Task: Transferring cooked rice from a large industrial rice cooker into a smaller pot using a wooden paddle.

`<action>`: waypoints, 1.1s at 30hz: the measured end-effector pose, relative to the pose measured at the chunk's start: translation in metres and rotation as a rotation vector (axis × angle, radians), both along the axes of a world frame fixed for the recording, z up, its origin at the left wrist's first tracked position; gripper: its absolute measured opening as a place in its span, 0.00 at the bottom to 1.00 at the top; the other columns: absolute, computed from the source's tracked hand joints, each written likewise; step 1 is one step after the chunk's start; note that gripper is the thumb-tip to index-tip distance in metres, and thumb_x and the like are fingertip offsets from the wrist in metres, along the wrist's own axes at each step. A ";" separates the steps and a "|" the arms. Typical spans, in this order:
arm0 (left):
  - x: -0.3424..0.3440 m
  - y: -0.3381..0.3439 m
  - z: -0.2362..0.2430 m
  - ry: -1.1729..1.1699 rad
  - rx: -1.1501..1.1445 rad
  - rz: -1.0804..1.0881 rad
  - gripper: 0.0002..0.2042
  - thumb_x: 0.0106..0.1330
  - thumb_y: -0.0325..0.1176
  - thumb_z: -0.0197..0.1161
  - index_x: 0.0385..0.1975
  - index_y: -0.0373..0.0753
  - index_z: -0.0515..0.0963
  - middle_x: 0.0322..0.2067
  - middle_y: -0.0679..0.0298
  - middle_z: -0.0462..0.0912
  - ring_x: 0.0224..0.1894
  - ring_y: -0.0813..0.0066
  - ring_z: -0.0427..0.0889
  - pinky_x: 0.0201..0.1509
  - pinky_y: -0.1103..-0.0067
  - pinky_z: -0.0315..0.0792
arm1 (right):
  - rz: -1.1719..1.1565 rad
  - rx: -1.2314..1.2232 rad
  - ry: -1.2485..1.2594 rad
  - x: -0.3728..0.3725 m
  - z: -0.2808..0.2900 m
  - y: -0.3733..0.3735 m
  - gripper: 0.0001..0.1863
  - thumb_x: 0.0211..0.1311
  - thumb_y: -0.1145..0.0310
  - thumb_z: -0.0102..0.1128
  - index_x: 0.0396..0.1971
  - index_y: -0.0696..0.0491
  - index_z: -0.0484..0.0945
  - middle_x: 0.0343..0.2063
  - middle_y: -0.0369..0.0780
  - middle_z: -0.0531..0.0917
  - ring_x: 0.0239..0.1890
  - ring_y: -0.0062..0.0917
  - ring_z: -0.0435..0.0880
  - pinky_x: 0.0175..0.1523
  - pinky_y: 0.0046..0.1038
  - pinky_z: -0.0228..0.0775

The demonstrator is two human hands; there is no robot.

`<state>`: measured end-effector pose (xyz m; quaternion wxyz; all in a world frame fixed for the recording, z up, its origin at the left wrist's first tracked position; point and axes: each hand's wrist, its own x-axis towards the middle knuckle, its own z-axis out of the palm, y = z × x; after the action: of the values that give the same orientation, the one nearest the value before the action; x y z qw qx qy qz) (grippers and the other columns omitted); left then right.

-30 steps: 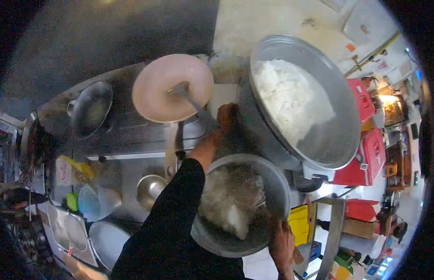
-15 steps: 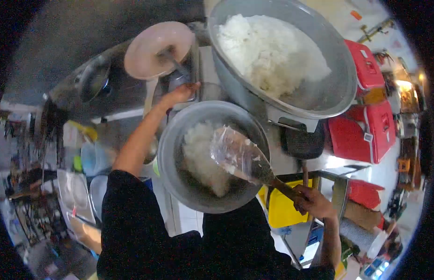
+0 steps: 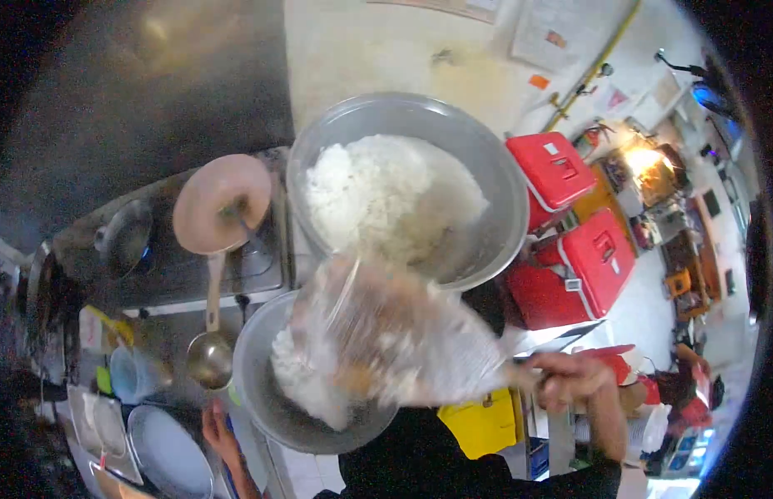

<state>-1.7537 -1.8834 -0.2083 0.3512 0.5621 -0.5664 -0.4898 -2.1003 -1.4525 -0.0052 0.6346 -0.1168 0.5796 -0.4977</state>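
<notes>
My right hand (image 3: 582, 387) is closed round the handle of a large, broad wooden paddle (image 3: 395, 337). Its blade looks wrapped in clear plastic, smeared with white rice and blurred by motion. The blade is raised across both pots, hiding part of each. Below its left side is the smaller grey pot (image 3: 252, 391), with a heap of rice (image 3: 299, 387) in it. Beyond stands the big grey pot (image 3: 507, 220), holding a larger mound of rice (image 3: 386, 187). By the small pot's left side, my left hand (image 3: 220, 432) is open, fingers stretched out, with nothing visible in it.
Left of the pots, a pink pan (image 3: 195, 204) sits on the stove (image 3: 262, 279) with a utensil in it. A metal ladle (image 3: 210, 362) lies nearer. Red cool boxes (image 3: 599, 262) stand at right, a yellow bin (image 3: 486, 424) below them.
The paddle has risen from over the small pot toward my head. My left hand has moved from the pot's far side to its near left. The view has tilted up.
</notes>
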 end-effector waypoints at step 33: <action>-0.031 0.076 -0.088 0.155 0.337 0.449 0.32 0.63 0.49 0.47 0.63 0.39 0.50 0.61 0.51 0.54 0.61 0.56 0.57 0.62 0.62 0.54 | 1.702 0.410 2.386 -0.361 0.041 -0.281 0.04 0.50 0.69 0.52 0.23 0.52 0.74 0.16 0.38 0.78 0.24 0.28 0.81 0.30 0.29 0.72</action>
<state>-1.7850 -1.8073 -0.2964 0.3948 0.6846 -0.3101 -0.5284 -2.4615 -1.7340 0.0362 -0.1066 -0.6545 0.5640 0.4920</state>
